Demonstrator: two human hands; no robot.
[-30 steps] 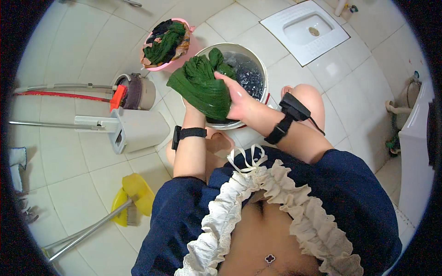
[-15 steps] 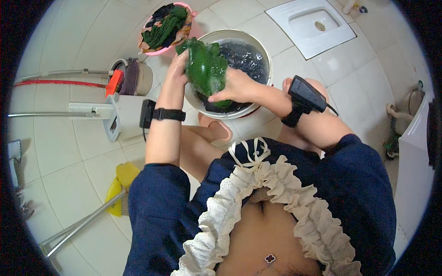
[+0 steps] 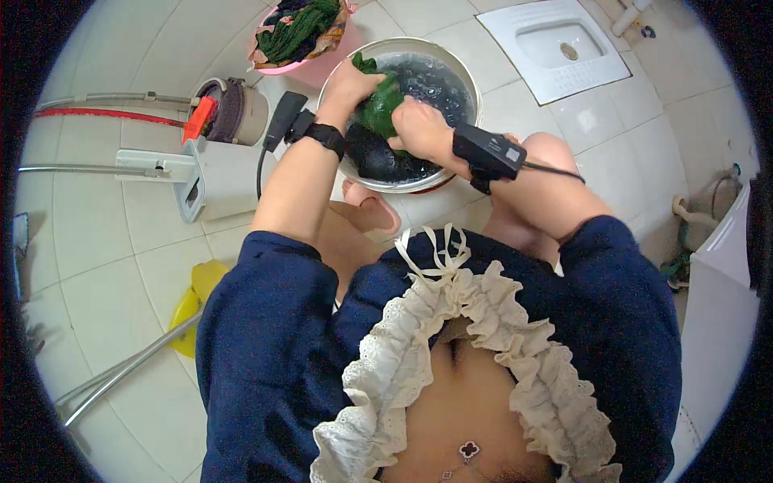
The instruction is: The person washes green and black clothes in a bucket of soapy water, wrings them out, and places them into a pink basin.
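Note:
Both my hands are on a wet green piece of clothing (image 3: 378, 109) over a round white bucket (image 3: 471, 88) of dark, sudsy water. My left hand (image 3: 353, 83) grips its upper left part, with green cloth showing past the fingers. My right hand (image 3: 420, 129) is closed on its right side, the fingers curled. The lower end of the cloth dips into the water. Dark fabric (image 3: 374, 157) lies in the bucket near its front rim. A black strapped device is on each of my wrists.
A pink bucket (image 3: 310, 68) heaped with green and dark clothes stands behind and left. A white squat toilet (image 3: 519, 40) is set in the floor at the back right. At left are a white bin (image 3: 233, 173), a mop bucket (image 3: 256, 113) and a yellow brush or dustpan (image 3: 189, 310).
Both hands have gone down toward the water with the green cloth, which was held up above the bucket. My right hand has curled in, and the view has shifted slightly.

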